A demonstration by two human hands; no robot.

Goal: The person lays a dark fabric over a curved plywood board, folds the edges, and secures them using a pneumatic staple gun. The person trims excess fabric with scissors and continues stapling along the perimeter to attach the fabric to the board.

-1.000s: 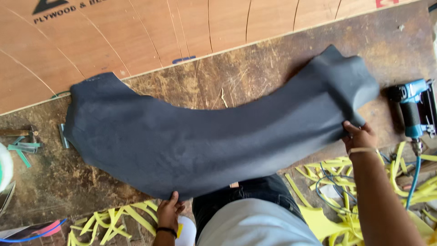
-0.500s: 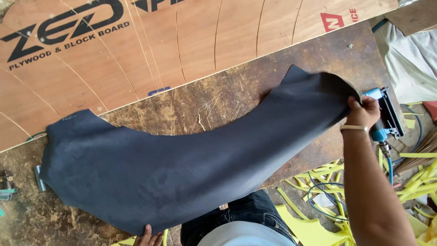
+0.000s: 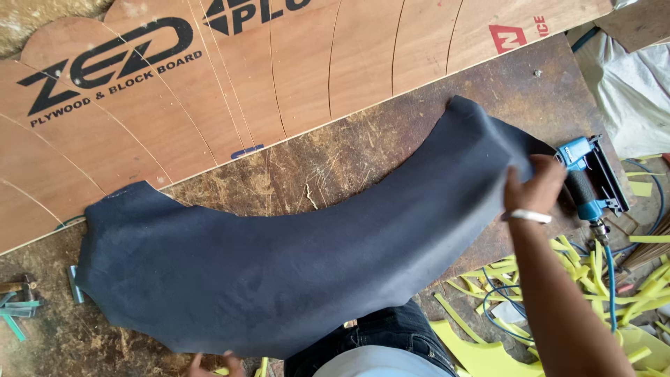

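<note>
Dark curved fabric piece [image 3: 293, 258] spread on the bench [image 3: 335, 160], held at both ends.

Right hand [image 3: 534, 185] clenched on the fabric's upper end at the bench's right edge, just beside a blue pneumatic stapler [image 3: 590, 181]. Left hand [image 3: 209, 363] barely in view at the near edge, fingertips at the fabric's lower hem; grip cannot be told. Plywood sheets [image 3: 209, 91] lie along the far edge. To do it well: even tension from both ends, no creases. No containers in view; yellow foam offcuts [image 3: 488, 342] lie below.
</note>
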